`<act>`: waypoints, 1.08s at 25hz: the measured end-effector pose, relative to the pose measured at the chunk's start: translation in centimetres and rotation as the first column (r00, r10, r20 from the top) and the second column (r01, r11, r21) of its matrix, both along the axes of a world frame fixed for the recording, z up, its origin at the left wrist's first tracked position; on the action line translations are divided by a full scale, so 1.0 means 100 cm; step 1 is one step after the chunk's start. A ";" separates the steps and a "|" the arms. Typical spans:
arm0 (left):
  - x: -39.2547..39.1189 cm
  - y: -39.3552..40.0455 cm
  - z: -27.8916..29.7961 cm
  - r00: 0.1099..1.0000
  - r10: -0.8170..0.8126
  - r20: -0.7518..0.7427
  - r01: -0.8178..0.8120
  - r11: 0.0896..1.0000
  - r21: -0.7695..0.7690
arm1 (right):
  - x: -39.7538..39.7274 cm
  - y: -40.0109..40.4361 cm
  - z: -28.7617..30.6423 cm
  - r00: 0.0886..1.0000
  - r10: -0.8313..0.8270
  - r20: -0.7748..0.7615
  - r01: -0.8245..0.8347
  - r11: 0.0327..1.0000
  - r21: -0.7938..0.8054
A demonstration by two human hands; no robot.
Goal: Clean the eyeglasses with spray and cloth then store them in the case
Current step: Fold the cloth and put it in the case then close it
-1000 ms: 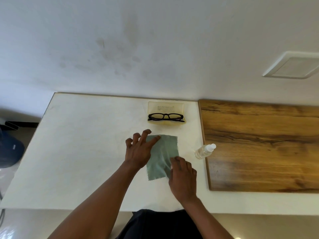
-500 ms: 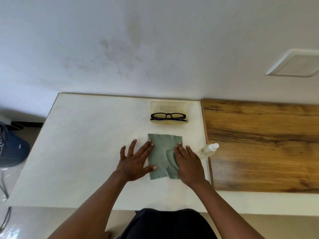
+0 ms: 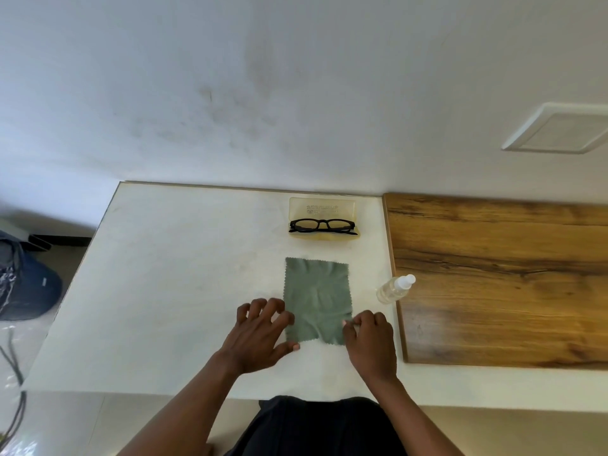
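Black-framed glasses (image 3: 323, 225) at upper centre of frame, resting folded across near edge of translucent yellowish case (image 3: 322, 218); case looks open, lid flat behind. Likely light and rigid at frame, lenses scratch-prone and smudge easily. Best taken by bridge or temple hinges, never by lens faces. Hinged arms may swing if lifted by one side only.

Grey-green cloth (image 3: 317, 301) just below case, centre frame, spread nearly flat with soft creases, zigzag-cut edges. Thin, limp, no stiffness: will drape and bunch, slide readily on smooth top. Pick-up best by pinching a corner or edge.

Left hand (image 3: 260, 337) at cloth's lower left edge, fingers curled with tips down on or just beside cloth, thumb tip touching lower left corner; nothing clamped. Right hand (image 3: 370, 337) at lower right corner, fingers curled together; thumb and forefinger seem to pinch cloth edge, not certain.

Spray bottle (image 3: 394, 288) right of cloth, small, clear plastic, white cap, lying on its side across seam between two surfaces. Probably light; round body may roll. Grip round barrel, nozzle free.

Table (image 3: 184, 291) white, matte, faintly marked, fills centre and left. Wood board (image 3: 500, 278) at right, strong grain, butted against table. Wall (image 3: 296, 93) pale, scuffed, across upper frame; white vent plate (image 3: 559, 131) upper right. Dark blue bag (image 3: 26, 284) and cables (image 3: 14, 373) on floor at far left. Dark clothing at bottom centre.
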State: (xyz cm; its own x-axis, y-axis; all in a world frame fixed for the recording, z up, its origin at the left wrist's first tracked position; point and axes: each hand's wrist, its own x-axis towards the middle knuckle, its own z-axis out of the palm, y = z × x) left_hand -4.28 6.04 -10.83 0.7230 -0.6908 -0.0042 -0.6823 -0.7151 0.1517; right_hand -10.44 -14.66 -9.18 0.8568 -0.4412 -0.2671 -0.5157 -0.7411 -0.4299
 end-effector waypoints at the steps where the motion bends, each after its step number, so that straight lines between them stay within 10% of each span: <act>1: -0.002 0.000 0.001 1.000 -0.012 0.003 0.012 1.000 -0.002 | -0.002 0.001 0.000 0.998 -0.048 -0.033 0.050 0.998 0.046; 15: -0.014 -0.011 0.001 1.000 0.015 -0.014 -0.017 0.993 -0.113 | 0.000 0.002 0.005 0.967 -0.226 -0.120 0.251 0.931 0.265; 27: -0.014 -0.015 0.017 0.994 0.058 -0.095 -0.079 0.969 -0.236 | 0.005 -0.004 0.017 0.902 -0.371 -0.221 0.395 0.499 0.772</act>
State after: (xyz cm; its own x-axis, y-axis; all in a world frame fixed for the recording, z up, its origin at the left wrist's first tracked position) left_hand -5.67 4.55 -9.08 0.7726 -0.6285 0.0903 -0.6101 -0.6954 0.3797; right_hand -9.90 -15.11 -7.46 0.6456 -0.3287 -0.6893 -0.6819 0.1582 -0.7141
